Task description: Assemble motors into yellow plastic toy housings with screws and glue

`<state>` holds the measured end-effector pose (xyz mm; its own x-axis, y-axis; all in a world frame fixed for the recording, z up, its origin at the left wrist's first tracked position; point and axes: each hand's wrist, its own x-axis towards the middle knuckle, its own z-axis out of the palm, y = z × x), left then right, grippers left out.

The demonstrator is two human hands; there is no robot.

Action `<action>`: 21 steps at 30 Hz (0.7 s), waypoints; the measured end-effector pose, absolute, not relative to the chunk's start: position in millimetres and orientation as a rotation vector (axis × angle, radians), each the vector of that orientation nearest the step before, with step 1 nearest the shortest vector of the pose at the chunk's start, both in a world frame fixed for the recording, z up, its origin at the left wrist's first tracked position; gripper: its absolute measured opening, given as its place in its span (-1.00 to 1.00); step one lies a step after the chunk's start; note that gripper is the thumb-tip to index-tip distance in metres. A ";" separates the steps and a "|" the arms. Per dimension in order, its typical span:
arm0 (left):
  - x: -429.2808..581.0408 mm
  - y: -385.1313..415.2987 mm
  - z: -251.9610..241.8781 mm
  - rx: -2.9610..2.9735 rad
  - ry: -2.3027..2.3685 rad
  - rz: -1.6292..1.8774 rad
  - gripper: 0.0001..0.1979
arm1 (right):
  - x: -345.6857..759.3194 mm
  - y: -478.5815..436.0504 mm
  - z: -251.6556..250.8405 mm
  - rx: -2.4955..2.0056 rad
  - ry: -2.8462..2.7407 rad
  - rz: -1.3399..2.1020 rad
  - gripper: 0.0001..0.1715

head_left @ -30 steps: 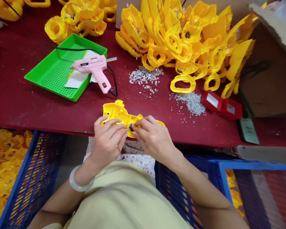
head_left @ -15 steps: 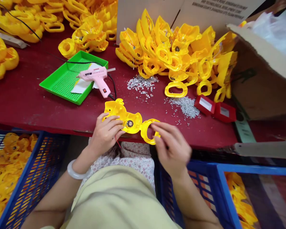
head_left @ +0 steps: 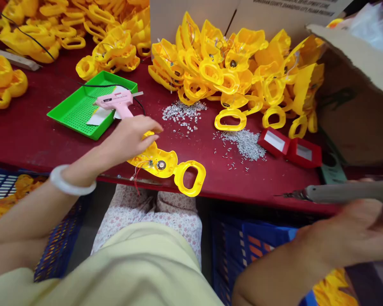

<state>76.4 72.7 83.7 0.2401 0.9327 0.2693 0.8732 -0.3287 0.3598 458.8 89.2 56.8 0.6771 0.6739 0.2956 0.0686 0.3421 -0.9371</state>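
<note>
A yellow plastic shell half (head_left: 164, 163) lies inside up at the table's front edge, with a round speaker-like part, thin wires and an oval ring end. My left hand (head_left: 135, 134) is bent over its upper end, a small knob showing between finger and thumb. The rest of the grip is hidden under the palm. At the far right my right hand (head_left: 347, 233) is closed round a grey electric screwdriver (head_left: 344, 193), somewhat blurred. Its thin bit points left, toward the shell but well apart from it.
Piles of yellow shells (head_left: 207, 63) stand at the back. Small silver pieces (head_left: 183, 111) and a heap of screws (head_left: 245, 144) lie mid-table, beside red boxes (head_left: 304, 152). A pink glue gun (head_left: 116, 100) rests on a green tray (head_left: 98, 80). Blue crates (head_left: 226, 246) stand below.
My right hand has left the shell's ring end and taken hold of the screwdriver at the right. My left hand has shifted up to the shell's upper end; the shell lies slightly further left.
</note>
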 end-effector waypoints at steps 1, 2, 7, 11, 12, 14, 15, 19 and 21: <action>83.4 91.4 82.5 2.366 1.729 0.565 -0.78 | 456.2 90.1 56.8 -1.135 -0.803 0.357 -0.75; 91.2 109.0 80.6 2.366 1.719 0.450 -0.78 | 454.2 90.6 57.1 -1.104 -0.864 0.285 -0.75; 132.2 166.3 60.5 2.450 1.669 0.027 -0.81 | 449.1 87.1 62.0 -1.213 -0.939 0.231 -0.62; 149.2 181.8 39.1 2.533 1.642 -0.056 -0.84 | 438.7 77.0 66.0 -1.229 -0.945 0.334 -0.55; 150.6 183.6 35.7 2.543 1.630 -0.048 -0.84 | 435.7 74.1 66.8 -1.208 -0.961 0.369 -0.55; 150.8 185.4 33.9 2.555 1.617 -0.024 -0.83 | 430.5 68.8 68.0 -1.160 -0.997 0.459 -0.55; 149.8 185.0 35.9 2.558 1.623 -0.011 -0.83 | 428.2 66.5 68.3 -1.129 -1.015 0.513 -0.55; 139.9 167.4 61.0 2.551 1.724 0.197 -0.83 | 417.3 59.6 70.5 -1.032 -1.045 0.665 -0.57; 133.0 144.6 77.7 2.488 1.730 0.423 -0.85 | 408.7 57.0 72.9 -1.020 -1.016 0.695 -0.60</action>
<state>133.0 144.6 77.7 0.3234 0.9294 0.1780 0.9068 -0.3581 0.2224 408.7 57.0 72.9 0.3905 0.8515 0.3499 -0.0182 0.3872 -0.9218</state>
